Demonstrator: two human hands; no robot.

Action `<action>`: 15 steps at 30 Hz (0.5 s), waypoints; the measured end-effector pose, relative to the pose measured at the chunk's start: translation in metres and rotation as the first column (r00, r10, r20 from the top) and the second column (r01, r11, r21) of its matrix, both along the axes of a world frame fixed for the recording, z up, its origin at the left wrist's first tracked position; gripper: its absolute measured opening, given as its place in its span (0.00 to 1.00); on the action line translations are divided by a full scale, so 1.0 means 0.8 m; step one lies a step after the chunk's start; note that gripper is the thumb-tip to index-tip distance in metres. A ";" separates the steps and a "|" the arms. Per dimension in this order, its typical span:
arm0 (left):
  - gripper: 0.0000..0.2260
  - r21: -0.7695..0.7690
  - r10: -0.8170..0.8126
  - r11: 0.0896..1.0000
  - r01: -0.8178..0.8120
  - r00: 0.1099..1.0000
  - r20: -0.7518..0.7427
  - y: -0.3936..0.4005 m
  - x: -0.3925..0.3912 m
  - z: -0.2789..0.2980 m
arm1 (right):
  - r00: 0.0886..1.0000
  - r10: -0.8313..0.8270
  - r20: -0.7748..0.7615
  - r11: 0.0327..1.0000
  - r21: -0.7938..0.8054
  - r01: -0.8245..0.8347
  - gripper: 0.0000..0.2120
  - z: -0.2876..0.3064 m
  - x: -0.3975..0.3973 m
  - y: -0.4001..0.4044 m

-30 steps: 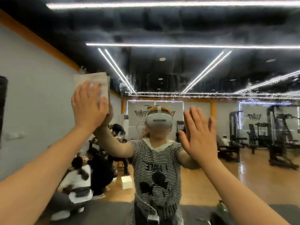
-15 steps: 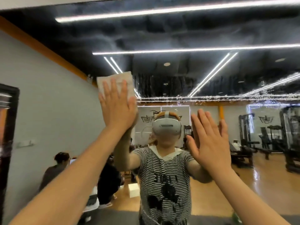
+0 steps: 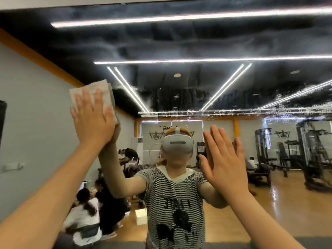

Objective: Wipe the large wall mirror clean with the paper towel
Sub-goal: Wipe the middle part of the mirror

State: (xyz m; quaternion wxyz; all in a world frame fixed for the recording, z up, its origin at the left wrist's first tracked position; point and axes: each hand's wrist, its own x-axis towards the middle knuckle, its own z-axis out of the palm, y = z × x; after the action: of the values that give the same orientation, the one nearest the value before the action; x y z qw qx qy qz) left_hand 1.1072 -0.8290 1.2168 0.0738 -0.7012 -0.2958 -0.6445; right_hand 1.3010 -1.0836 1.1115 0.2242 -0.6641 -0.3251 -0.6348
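My left hand (image 3: 93,121), fingers flat, has slid the paper towel (image 3: 95,97) back leftward across the mirror (image 3: 179,42); streaks, I think, remain right. Right hand (image 3: 224,159) stays open against the glass.

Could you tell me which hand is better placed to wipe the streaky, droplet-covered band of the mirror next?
The left hand: it already presses the paper towel flat against the mirror. The right hand is open, flat and holds nothing. The droplets lie to the towel's right.
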 end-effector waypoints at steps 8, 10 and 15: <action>0.29 0.148 -0.038 0.987 0.056 0.992 -0.123 -0.131 0.097 -0.004 | 1.000 -0.007 0.023 1.000 0.001 0.007 0.30 -0.001 0.002 0.001; 0.29 0.205 -0.048 0.974 0.092 0.976 -0.210 -0.145 0.108 -0.008 | 0.999 0.008 0.032 1.000 0.000 -0.008 0.30 -0.001 0.003 -0.001; 0.31 0.165 -0.092 0.979 0.119 0.983 -0.161 -0.097 0.074 0.003 | 0.999 0.014 0.034 1.000 0.000 -0.014 0.30 -0.001 0.003 -0.003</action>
State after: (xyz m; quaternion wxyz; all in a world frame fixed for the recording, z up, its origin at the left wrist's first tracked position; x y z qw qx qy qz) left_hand 1.1662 -0.9067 1.2193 0.1230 -0.7540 -0.1942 -0.6153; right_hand 1.3037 -1.0861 1.1111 0.2231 -0.6509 -0.3337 -0.6444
